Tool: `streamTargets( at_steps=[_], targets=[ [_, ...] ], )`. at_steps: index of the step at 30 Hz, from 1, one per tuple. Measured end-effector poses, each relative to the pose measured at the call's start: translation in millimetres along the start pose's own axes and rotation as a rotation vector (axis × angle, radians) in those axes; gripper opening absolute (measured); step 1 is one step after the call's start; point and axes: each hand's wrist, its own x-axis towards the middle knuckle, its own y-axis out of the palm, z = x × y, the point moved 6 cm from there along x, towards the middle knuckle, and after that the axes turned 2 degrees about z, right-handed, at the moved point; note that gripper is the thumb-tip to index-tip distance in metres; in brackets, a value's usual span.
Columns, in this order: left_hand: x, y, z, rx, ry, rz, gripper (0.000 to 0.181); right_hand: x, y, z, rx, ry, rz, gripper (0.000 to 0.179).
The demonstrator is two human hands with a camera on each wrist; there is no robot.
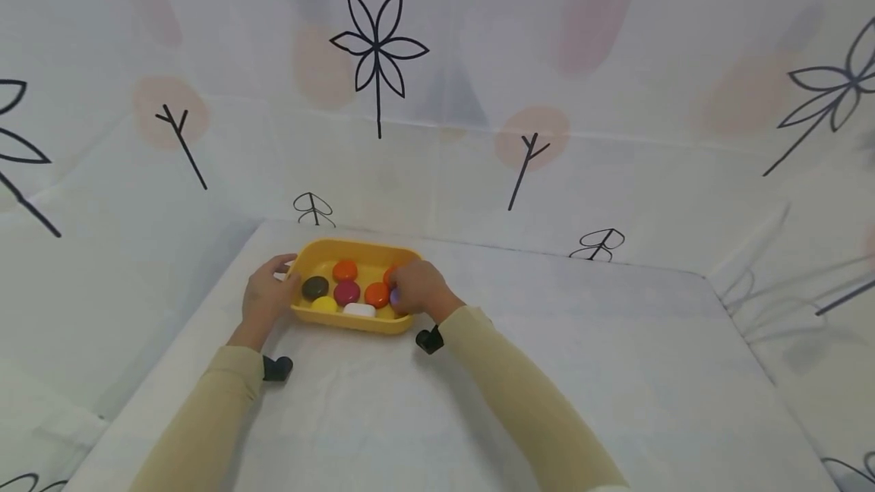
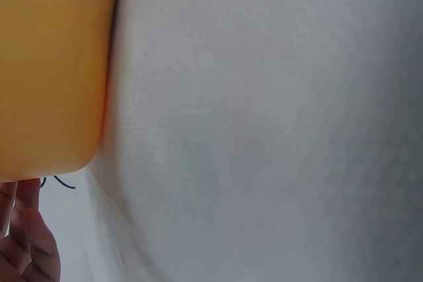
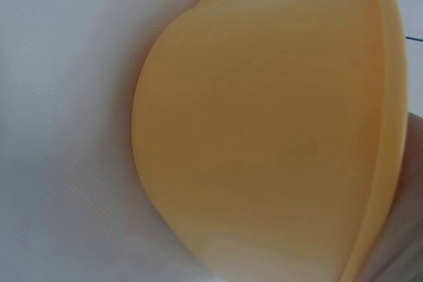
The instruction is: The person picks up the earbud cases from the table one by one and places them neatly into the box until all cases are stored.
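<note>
I'm watching remotely: the yellow tray (image 1: 355, 323) sits on the white table (image 1: 547, 386), w/ the left hand (image 1: 266, 296) at its left end, fingers half-curled, thumb seemingly over the rim, so I'd call that a light hold. The right hand (image 1: 420, 288) dips into the tray's right end, fingers bent down at the purple piece (image 1: 394, 297); can't tell if they've actually pinched it b/c the knuckles hide the tips, & the right wrist view gives me mostly outer tray wall. Main risk, IMO: a bad pinch. One orange disc (image 1: 377, 295) lies just beside the purple piece & another (image 1: 390, 275) is partly under the hand, so crowded fingers could grab the wrong one or shove a neighbor. Discs look smooth & rounded, so prob. slippery; a weak grip could drop one back in the tray or over its rim. If the right wrist catches the tray's right rim on the way out, it could tip or skid, esp. if the left hold is loose. Lower risk: the white piece (image 1: 359, 310) near the tray's front wall getting bumped.
</note>
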Motion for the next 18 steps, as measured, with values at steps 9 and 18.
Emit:
streamTargets(
  at_steps=[9,18],
  targets=[
    [-2.5,-0.3,-1.9,0.008,-0.017,-0.008,0.045,-0.8,-2.6,0.2,0.016,-0.051,-0.02,0.013],
    [-0.9,1.3,-0.9,0.021,-0.025,-0.01,0.045,-3.4,-7.0,1.8,0.059,-0.067,-0.013,0.022]
  ],
)
